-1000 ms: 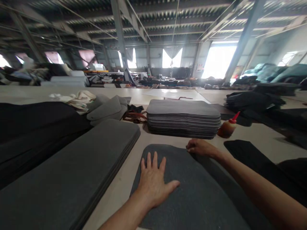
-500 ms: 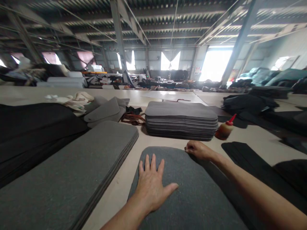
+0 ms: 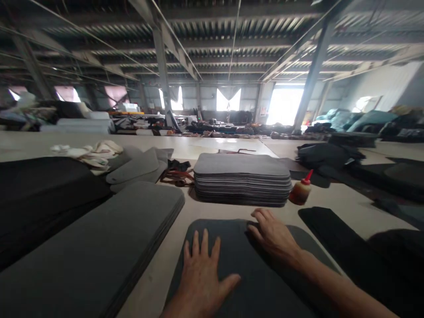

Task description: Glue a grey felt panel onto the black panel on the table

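Note:
A dark grey rounded panel (image 3: 232, 247) lies flat in front of me on the pale table (image 3: 159, 260). My left hand (image 3: 203, 274) rests on its left part, palm down and fingers spread. Over the panel's far edge is my right hand (image 3: 273, 232), with thumb and fingers apart and nothing visible between them. Beyond the panel stands a neat stack of grey pieces (image 3: 241, 181), and to its right a glue-like bottle with a red nozzle (image 3: 300, 190).
On the left lie a long stack of grey panels (image 3: 99, 243) and black fabric (image 3: 43, 194). Cream cloths (image 3: 99, 152) and loose grey pieces (image 3: 139, 168) sit behind. Black strips (image 3: 338, 234) and dark fabric (image 3: 324, 159) are on the right.
The view has tilted up a little, so things appear lower. My right hand has opened from a closed grip at the panel's far edge, and more of the panel's right part shows.

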Action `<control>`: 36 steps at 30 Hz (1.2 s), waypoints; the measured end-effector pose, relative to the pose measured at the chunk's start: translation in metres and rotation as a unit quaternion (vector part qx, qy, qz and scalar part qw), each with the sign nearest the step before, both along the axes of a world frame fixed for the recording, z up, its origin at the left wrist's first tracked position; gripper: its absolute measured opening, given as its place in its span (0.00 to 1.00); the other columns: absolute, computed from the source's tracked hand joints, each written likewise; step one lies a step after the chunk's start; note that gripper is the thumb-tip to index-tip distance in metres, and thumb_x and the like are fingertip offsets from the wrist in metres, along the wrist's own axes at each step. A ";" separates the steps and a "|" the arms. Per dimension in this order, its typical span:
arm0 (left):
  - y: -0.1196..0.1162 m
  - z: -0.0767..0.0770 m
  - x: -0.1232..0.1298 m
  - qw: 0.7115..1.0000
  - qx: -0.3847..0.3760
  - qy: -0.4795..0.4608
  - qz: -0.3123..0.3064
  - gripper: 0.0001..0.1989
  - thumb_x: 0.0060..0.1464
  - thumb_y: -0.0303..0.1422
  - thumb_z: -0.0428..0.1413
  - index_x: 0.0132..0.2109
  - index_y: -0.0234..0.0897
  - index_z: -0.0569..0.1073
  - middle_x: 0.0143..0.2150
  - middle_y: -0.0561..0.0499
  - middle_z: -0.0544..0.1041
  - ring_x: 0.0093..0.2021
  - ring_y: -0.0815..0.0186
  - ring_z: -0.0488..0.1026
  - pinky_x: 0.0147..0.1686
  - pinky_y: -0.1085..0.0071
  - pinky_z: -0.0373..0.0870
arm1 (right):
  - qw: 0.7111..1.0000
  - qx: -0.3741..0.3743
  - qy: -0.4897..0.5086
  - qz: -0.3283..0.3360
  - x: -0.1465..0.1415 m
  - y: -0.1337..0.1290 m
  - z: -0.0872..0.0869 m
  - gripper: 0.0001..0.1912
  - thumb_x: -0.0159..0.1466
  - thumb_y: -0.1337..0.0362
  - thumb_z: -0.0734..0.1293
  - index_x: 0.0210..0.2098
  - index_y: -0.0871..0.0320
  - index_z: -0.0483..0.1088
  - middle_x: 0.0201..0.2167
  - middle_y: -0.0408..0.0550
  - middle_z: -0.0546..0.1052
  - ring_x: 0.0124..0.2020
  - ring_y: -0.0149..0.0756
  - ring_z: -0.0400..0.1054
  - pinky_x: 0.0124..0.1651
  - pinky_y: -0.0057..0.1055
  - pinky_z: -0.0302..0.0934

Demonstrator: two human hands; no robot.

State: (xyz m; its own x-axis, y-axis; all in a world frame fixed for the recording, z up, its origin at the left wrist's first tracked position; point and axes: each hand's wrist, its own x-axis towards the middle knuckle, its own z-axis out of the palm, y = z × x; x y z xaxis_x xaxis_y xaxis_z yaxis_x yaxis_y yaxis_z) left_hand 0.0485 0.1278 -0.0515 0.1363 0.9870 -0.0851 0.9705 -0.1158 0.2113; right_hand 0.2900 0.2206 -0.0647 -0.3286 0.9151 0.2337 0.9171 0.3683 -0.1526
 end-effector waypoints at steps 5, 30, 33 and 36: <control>0.004 -0.004 -0.001 0.998 -0.004 0.069 0.006 0.47 0.56 0.65 0.47 0.73 0.45 0.51 0.76 0.38 0.39 0.76 0.41 0.33 0.72 0.39 0.36 | 0.994 -0.099 -0.051 -0.016 0.015 -0.041 -0.009 0.36 0.75 0.45 0.54 0.75 0.60 0.50 0.74 0.46 0.44 0.74 0.43 0.40 0.78 0.46 0.40; 0.014 0.028 0.046 0.976 0.050 0.004 -0.212 0.24 0.67 0.33 0.42 0.66 0.36 0.68 0.71 0.47 0.63 0.74 0.58 0.53 0.74 0.58 0.52 | 0.986 -0.129 -0.054 -0.089 0.049 -0.079 -0.022 0.42 0.74 0.38 0.48 0.76 0.59 0.46 0.74 0.44 0.37 0.76 0.44 0.33 0.78 0.50 0.35; 0.033 0.020 0.080 0.947 0.047 -0.053 -0.314 0.25 0.69 0.36 0.42 0.69 0.36 0.64 0.73 0.48 0.60 0.75 0.60 0.50 0.75 0.59 0.47 | 0.987 -0.117 -0.068 -0.089 0.051 -0.077 -0.031 0.41 0.74 0.39 0.48 0.75 0.60 0.46 0.73 0.44 0.36 0.76 0.44 0.34 0.78 0.50 0.35; 0.053 -0.002 0.094 0.950 0.041 -0.054 -0.304 0.31 0.70 0.48 0.42 0.73 0.37 0.56 0.75 0.46 0.53 0.76 0.57 0.46 0.75 0.49 0.43 | 0.986 -0.114 -0.076 -0.094 0.054 -0.076 -0.034 0.40 0.74 0.41 0.49 0.75 0.61 0.46 0.73 0.47 0.36 0.76 0.46 0.35 0.78 0.51 0.36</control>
State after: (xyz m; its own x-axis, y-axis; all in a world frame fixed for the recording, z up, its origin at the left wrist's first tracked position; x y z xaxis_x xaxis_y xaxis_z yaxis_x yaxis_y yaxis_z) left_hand 0.1421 0.1808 -0.0536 0.6870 0.7258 0.0353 0.6924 -0.6686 0.2712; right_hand 0.3440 0.1444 -0.0992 -0.1630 0.9863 -0.0250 0.9847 0.1610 -0.0668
